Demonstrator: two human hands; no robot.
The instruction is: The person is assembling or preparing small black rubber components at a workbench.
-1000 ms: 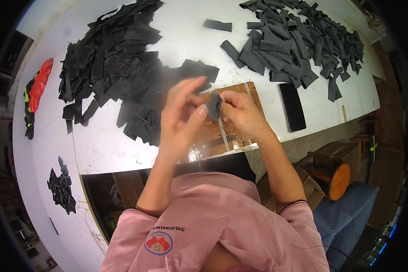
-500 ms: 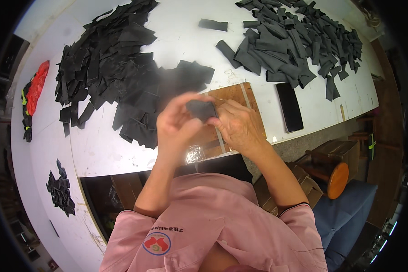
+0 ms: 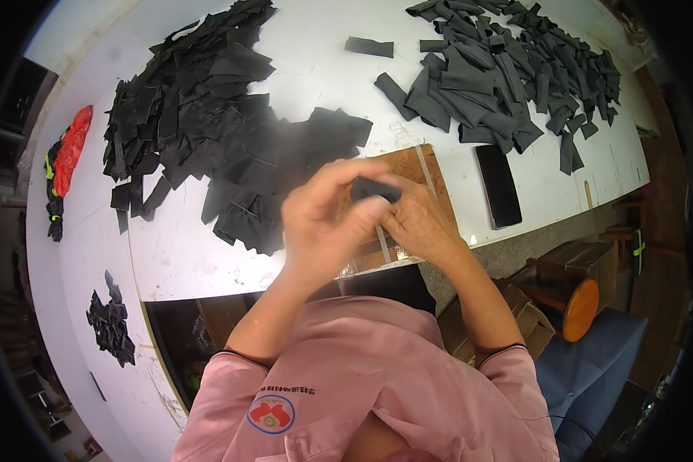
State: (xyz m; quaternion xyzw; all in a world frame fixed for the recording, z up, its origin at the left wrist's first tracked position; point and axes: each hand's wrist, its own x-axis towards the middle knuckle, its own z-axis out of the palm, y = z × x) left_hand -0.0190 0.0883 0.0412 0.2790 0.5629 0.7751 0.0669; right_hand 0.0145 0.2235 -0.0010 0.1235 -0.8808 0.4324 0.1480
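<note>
- From my remote seat: dark fabric piece (image 3: 375,189) sits between the two hands, held up over a brown taped board (image 3: 420,165) on the white worktable (image 3: 177,266).
- Left hand (image 3: 327,215): fingers over the piece's far edge, thumb along its near edge, so I log it as clamped on the cloth. Hand partly blurred.
- Right hand (image 3: 423,223): close against the piece's right end. Fingertips hidden behind cloth and left thumb; can't tell if they pinch or only touch.
- Key relation: long axis runs roughly left to right, right end dipping slightly toward the wearer. Cloth lies right of the left palm, beyond the left thumb; right hand meets it from the right. Both hands equally near, I'd say.
- Around: heap of flat black fabric pieces (image 3: 185,108) left of the hands; heap of folded dark-grey fabric pieces (image 3: 477,85) far right; one lone grey strip (image 3: 369,47) between heaps; smartphone (image 3: 499,187) right of the board, screen dark.
- Writing: pink shirt (image 3: 331,346) has a row of dark characters (image 3: 286,390) above a round blue-rimmed badge (image 3: 271,415) with a red emblem; both upside down to me. I see no label on the cloth.
</note>
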